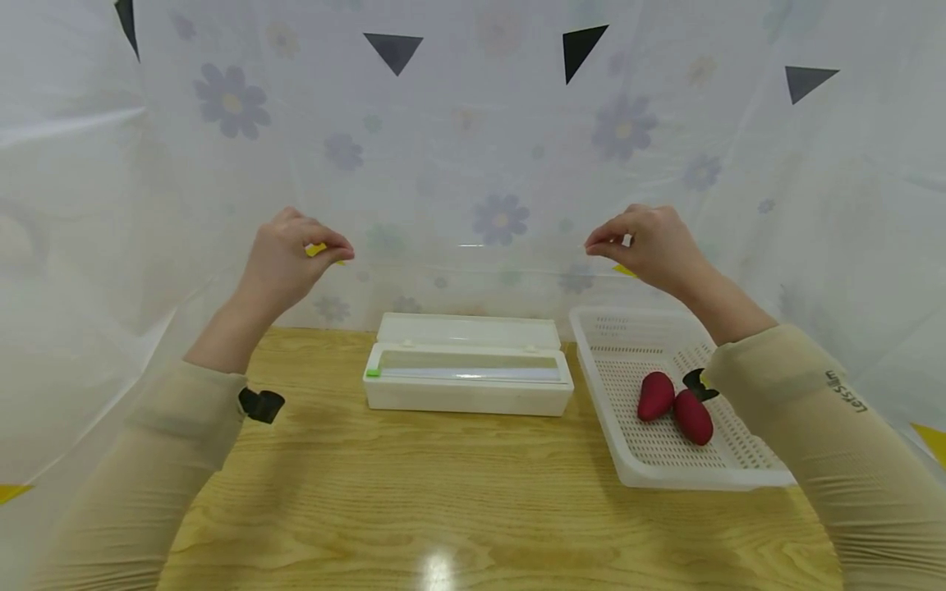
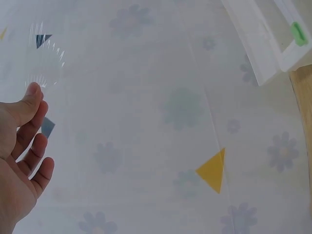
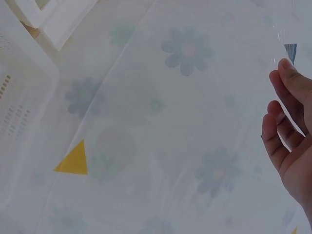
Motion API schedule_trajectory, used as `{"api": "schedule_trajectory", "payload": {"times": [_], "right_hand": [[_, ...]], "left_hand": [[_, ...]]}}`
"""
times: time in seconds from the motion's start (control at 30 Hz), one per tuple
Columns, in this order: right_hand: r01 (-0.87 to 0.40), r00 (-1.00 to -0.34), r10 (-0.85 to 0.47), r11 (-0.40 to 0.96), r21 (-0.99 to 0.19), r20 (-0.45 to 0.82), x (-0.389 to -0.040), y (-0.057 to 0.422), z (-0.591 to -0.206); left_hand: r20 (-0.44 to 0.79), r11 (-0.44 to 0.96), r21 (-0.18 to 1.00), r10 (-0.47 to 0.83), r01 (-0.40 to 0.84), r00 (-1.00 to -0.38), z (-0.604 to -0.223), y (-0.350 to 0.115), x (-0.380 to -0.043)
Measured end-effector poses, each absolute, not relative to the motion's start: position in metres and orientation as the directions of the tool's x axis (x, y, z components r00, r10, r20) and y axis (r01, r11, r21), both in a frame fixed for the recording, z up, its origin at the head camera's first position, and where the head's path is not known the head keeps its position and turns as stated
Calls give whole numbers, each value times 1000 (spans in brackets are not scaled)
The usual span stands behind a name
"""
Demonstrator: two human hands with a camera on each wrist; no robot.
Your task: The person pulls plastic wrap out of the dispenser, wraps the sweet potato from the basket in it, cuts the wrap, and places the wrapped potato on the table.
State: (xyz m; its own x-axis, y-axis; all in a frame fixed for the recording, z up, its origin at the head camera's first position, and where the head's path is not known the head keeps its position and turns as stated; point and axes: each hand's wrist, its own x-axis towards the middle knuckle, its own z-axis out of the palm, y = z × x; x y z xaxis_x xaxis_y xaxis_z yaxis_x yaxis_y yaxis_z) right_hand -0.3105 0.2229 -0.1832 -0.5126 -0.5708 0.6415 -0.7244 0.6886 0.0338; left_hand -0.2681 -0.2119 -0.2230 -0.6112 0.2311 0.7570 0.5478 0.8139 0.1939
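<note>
My left hand [image 1: 279, 258] is raised above the table at the left, pinching clear cling film [image 2: 46, 66] between thumb and index finger. The film shows as creases and glints at the fingertips in the left wrist view. At the right, at a similar height, my right hand [image 1: 654, 246] pinches the film too, with faint glints near its fingertips in the right wrist view. Between and below the hands, a white cling film dispenser box [image 1: 467, 400] stands on the table, its lid [image 1: 469, 331] tipped back and a green cutter slider [image 1: 373, 373] at its left end.
A white perforated basket [image 1: 628, 472] sits on the wooden table [image 1: 443, 492] to the right, partly under my right forearm. Two dark red, rounded objects [image 1: 655, 396] lie inside it. Behind the table hangs a pale flower-printed sheet [image 1: 458, 123] with dark triangles.
</note>
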Motion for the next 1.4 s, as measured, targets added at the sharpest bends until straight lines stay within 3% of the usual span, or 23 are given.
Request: {"api": "schedule_trajectory", "payload": {"times": [0.83, 1.2, 1.4], "right_hand": [[-707, -535, -548, 707, 14, 644, -304, 225, -174], [-723, -514, -549, 691, 12, 659, -309, 223, -184], [-714, -541, -550, 700, -3, 636, -309, 225, -192]], "left_hand": [[760, 820, 180, 235, 543, -607, -209, -211, -267], [717, 839, 202, 226, 506, -660, -208, -210, -265], [699, 833, 224, 225, 506, -679, -215, -209, -267]]}}
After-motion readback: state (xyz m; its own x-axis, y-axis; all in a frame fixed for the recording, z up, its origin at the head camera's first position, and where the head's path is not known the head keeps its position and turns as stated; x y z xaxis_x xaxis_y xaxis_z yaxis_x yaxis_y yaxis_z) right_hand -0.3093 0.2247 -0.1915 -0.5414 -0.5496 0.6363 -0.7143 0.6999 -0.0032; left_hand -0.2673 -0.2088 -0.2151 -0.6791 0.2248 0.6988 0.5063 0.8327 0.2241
